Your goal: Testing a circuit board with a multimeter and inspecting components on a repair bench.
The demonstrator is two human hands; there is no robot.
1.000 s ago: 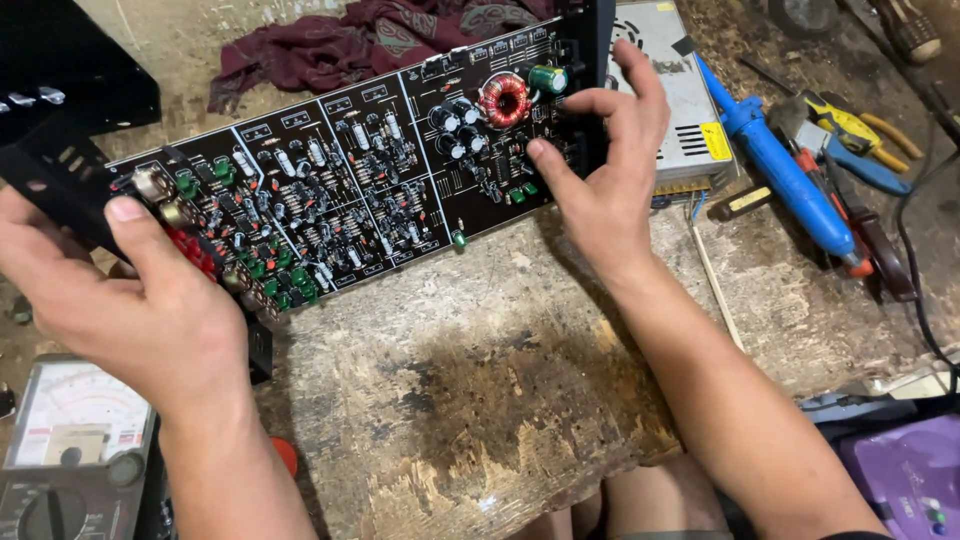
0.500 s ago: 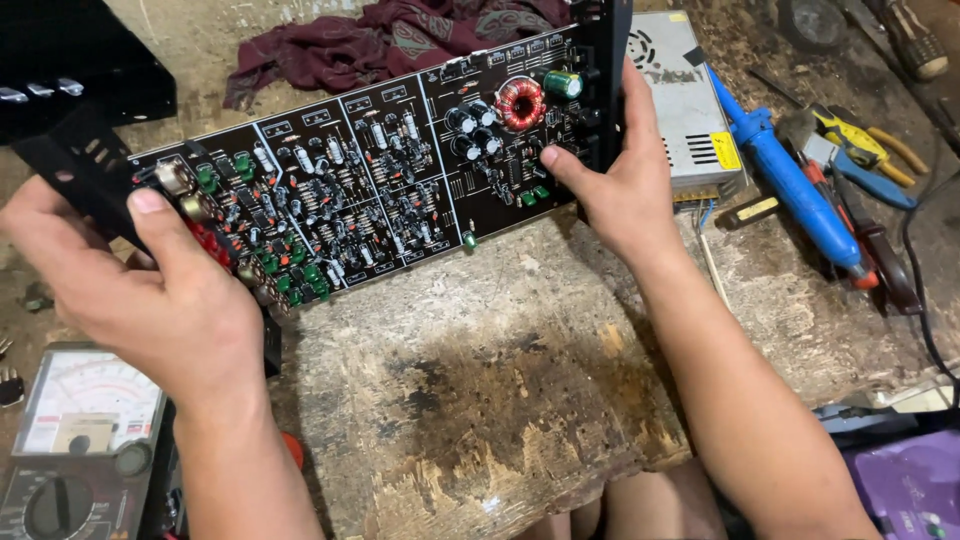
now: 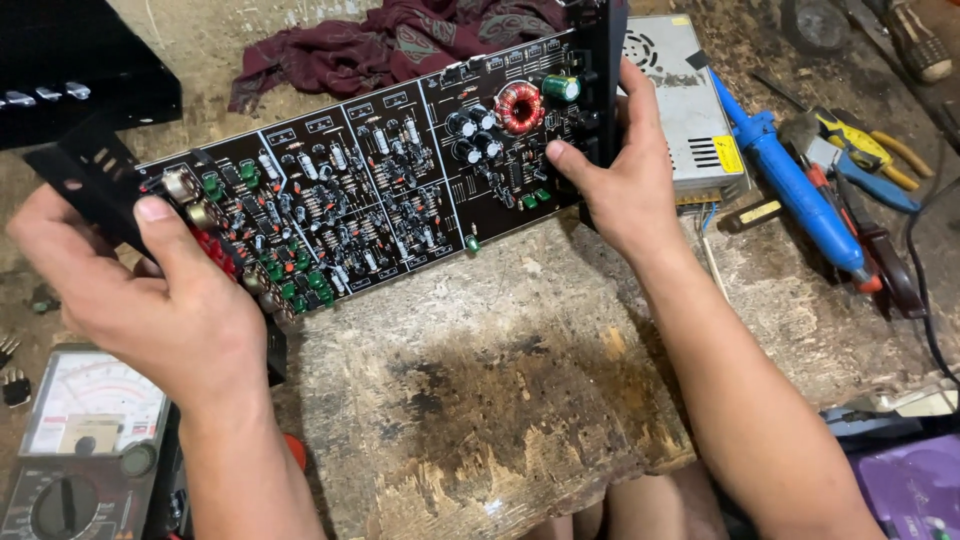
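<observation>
Above the worn wooden bench (image 3: 480, 400), we hold the long black circuit board (image 3: 370, 210) tilted, left hand (image 3: 150, 300) closed on its bracket end, right hand (image 3: 620, 180) clamped at the other. We judge edge-only grips safest, thumbs off the components.

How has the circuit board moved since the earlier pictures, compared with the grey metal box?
Yes. The circuit board, held by the left hand and right hand, has shifted right and up; its right end now overlaps more of the grey metal box.
</observation>
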